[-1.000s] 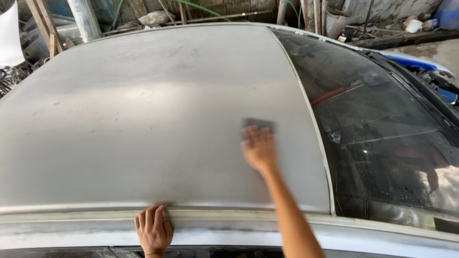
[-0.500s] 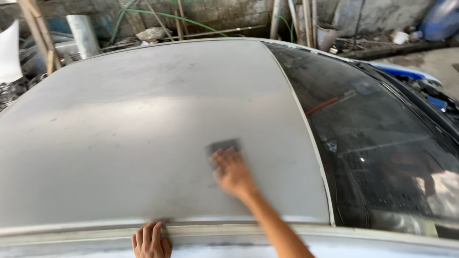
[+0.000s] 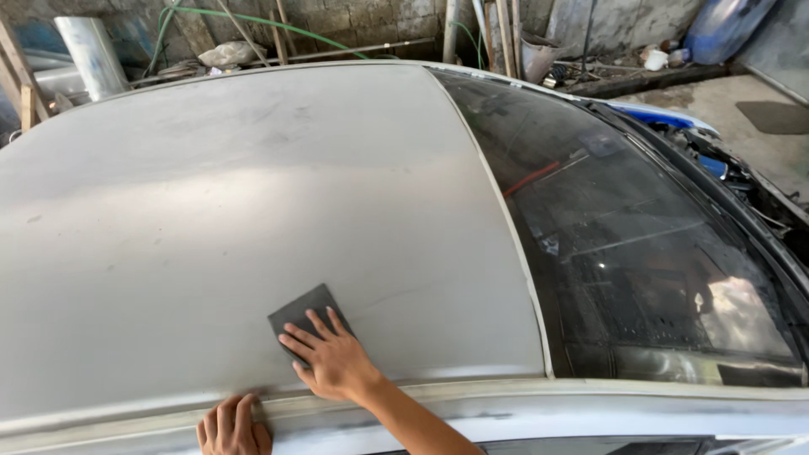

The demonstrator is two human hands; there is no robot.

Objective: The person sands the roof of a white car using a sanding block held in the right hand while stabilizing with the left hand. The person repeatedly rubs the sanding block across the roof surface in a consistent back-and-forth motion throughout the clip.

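Head view, right hand (image 3: 335, 364) flat on sanding sheet (image 3: 305, 316), fingers spread

A dark grey square of sandpaper (image 3: 303, 318) lies flat, cornerwise, on the dull grey car roof (image 3: 236, 211).

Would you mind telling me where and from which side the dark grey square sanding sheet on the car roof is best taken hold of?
The dark grey square sanding sheet lies flat on the dull grey car roof, with the right hand pressing its near half. Its far corner is uncovered, so it is probably best pinched there, coming from above and sliding a fingertip under that thin edge.
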